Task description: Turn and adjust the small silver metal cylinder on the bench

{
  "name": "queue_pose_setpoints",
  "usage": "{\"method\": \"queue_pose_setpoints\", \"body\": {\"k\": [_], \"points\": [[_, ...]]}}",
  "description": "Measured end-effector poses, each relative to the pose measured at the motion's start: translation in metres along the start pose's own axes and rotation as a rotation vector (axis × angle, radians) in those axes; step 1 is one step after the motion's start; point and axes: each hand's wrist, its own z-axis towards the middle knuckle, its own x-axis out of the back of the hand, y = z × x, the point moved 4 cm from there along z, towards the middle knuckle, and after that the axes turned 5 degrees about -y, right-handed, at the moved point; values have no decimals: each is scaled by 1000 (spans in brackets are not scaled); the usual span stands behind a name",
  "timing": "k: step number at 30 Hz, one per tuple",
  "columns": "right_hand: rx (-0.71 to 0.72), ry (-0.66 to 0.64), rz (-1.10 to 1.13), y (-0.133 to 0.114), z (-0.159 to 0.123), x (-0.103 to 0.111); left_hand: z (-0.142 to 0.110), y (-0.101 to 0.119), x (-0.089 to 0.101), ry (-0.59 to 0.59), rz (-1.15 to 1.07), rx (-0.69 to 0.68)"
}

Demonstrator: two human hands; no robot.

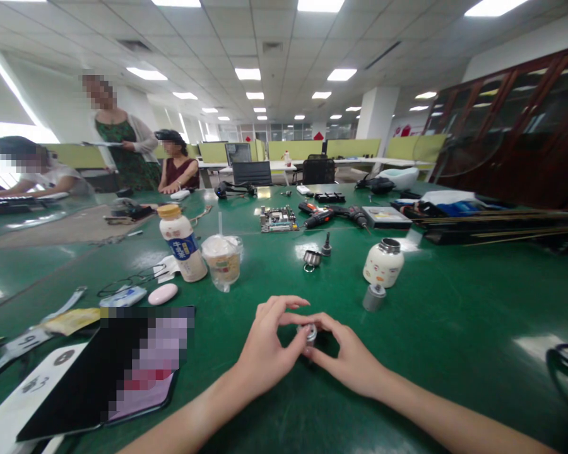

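Both of my hands meet over the green table, around a small silver metal cylinder (312, 335). My right hand (348, 353) pinches it between thumb and fingertips. My left hand (274, 337) has its thumb against the near side, its index finger arched above; the fingers partly hide the cylinder. To the right stand a cream-coloured insulated bottle (383, 263) without its lid and a grey metal cylinder (373, 297) in front of it. Beyond my hands lie a steel cup-shaped part with a ring (311, 260) and a dark stepped part (327, 244).
At left are a milk-drink bottle (182, 246), a plastic cup with straw (221, 258), a pink oval case (163, 294) and a tablet (76, 384). A circuit board (278, 219) and power drills (318, 218) lie farther back. A black cable (565, 366) is at right. Several people are at far left.
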Motion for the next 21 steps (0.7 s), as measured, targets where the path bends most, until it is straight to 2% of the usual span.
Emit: {"method": "queue_pose_setpoints", "body": {"k": [3, 9, 14, 18, 21], "points": [[8, -1, 8, 1, 0, 0, -1, 2, -1, -18, -10, -23], [1, -3, 8, 0, 1, 1, 0, -1, 0, 47, 53, 11], [-11, 3, 8, 0, 1, 0, 2, -4, 4, 102, 18, 31], [-7, -1, 14, 1, 0, 1, 6, -22, 9, 172, 23, 108], [-10, 2, 10, 0, 0, 1, 7, -42, 5, 88, 60, 153]]}}
